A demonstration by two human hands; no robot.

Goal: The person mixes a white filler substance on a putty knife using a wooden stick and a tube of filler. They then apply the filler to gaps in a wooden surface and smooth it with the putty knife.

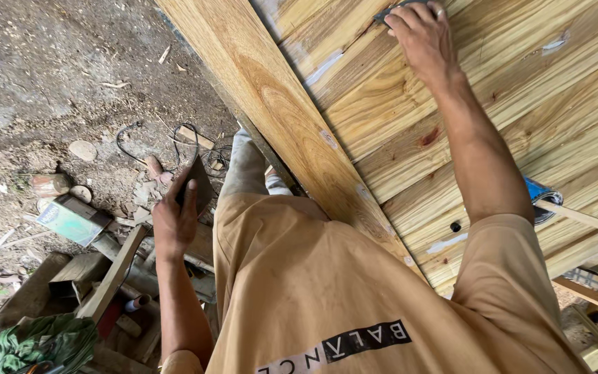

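Note:
My right hand (420, 38) is stretched out at the top of the view, fingers pressed on a small dark flat piece (385, 14) that lies against the slatted wooden panel (520, 118). The piece is mostly hidden under my fingers. My left hand (173, 220) hangs lower at the left, beside the panel's thick edge board (278, 111). It grips a dark, flat, thin sheet (201, 188) between thumb and fingers. My tan shirt fills the bottom middle.
Dirt ground lies at the left with stones, a black cable (133, 142), wood offcuts (115, 273), a green-and-white box (70, 220) and a green cloth (36, 343). A blue object (540, 194) sits on the panel at the right near a thin stick (583, 220).

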